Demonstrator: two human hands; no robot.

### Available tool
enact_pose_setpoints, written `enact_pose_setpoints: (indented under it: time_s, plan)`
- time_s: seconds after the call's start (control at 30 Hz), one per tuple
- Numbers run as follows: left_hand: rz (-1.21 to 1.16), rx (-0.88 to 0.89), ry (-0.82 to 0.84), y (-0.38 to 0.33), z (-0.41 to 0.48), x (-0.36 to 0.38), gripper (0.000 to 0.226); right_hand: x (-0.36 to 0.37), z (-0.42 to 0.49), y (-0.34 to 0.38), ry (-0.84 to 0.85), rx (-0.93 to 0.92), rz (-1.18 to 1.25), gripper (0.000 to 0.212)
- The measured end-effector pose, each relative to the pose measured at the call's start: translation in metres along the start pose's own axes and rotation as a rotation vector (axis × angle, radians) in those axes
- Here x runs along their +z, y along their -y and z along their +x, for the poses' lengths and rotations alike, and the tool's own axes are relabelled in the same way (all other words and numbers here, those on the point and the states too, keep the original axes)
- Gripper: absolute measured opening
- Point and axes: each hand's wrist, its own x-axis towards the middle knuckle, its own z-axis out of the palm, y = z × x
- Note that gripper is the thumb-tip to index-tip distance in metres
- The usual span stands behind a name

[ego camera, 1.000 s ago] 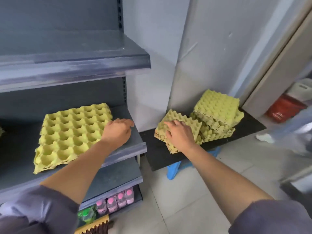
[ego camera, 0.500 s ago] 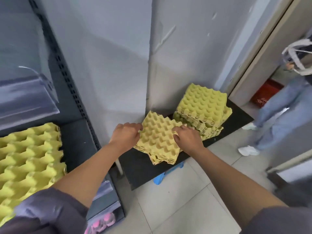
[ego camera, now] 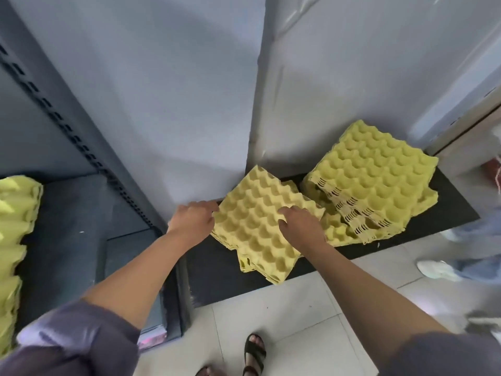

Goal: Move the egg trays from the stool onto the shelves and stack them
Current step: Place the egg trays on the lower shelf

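A small pile of yellow egg trays [ego camera: 257,223] lies on the black-topped stool [ego camera: 217,280] by the wall. My left hand [ego camera: 193,222] grips the left edge of the top tray. My right hand [ego camera: 301,225] holds its right side, fingers curled into the cups. A taller, messier stack of egg trays [ego camera: 379,180] stands further right on the same black top. At the far left, a stack of trays [ego camera: 13,240] sits on the grey shelf [ego camera: 73,240].
A slotted shelf upright [ego camera: 81,147] runs between shelf and wall. My sandalled foot [ego camera: 254,354] stands on the tiled floor. Another person's legs and white shoe [ego camera: 439,268] are at the right edge. The wall corner rises just behind the stool.
My left hand left the shelf tray and came across to the stool pile. Both hands now hold the top tray, and the view has swung right and down.
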Motion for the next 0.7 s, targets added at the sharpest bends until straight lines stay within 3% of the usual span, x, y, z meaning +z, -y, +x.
enact_pose_setpoints:
  time_s: [0.33, 0.5, 0.7]
  plan:
    - [-0.008, -0.098, 0.134, 0.000, 0.076, 0.057, 0.048, 0.077, 0.057, -0.033, 0.081, 0.203, 0.126, 0.047]
    - [-0.112, -0.108, 0.153, 0.015, 0.113, 0.101, 0.059, 0.120, 0.074, -0.050, 0.013, 0.427, 0.176, 0.055]
    - [-0.252, -0.120, 0.188, 0.021, 0.135, 0.132, 0.049, 0.145, 0.074, -0.052, -0.088, 0.489, 0.123, 0.055]
